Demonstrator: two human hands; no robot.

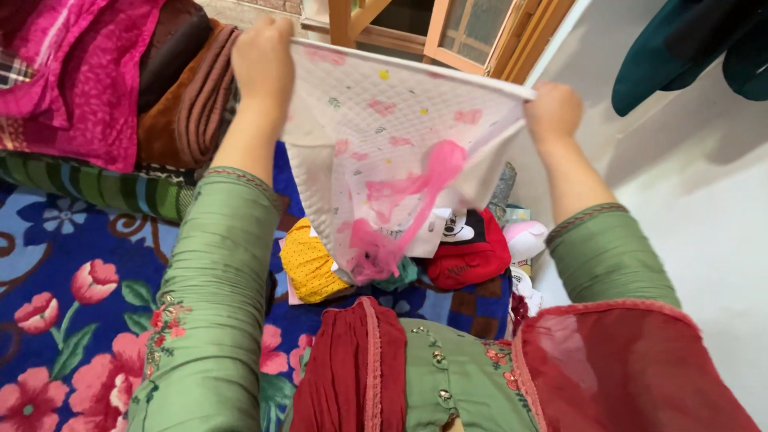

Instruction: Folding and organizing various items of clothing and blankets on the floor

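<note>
While both hands are raised in front of the body, each is closed on one top corner of the same piece of cloth: the left hand [262, 56] grips the upper left corner and the right hand [552, 112] grips the upper right one. Between them hangs a white quilted cloth [384, 136] printed with small pink shapes, its top edge pulled nearly taut from hand to hand. That edge is the long axis, and it runs crosswise to the person, tilted so the left end sits higher and the right end lower. From the edge the cloth falls toward the body, narrowing downward, with a pink ribbon [416, 200] trailing from its front. Both hands hold it alike, so neither is nearer to it than the other. Green sleeves [216, 272] cover both forearms. Below the hanging cloth lies a heap of small garments on a blue flowered bedspread [72, 296]: a yellow dotted piece [308, 268] on the left and a red piece [472, 252] on the right. Folded blankets [184, 96] are stacked beyond the left hand, and a white wall [704, 184] stands to the right
</note>
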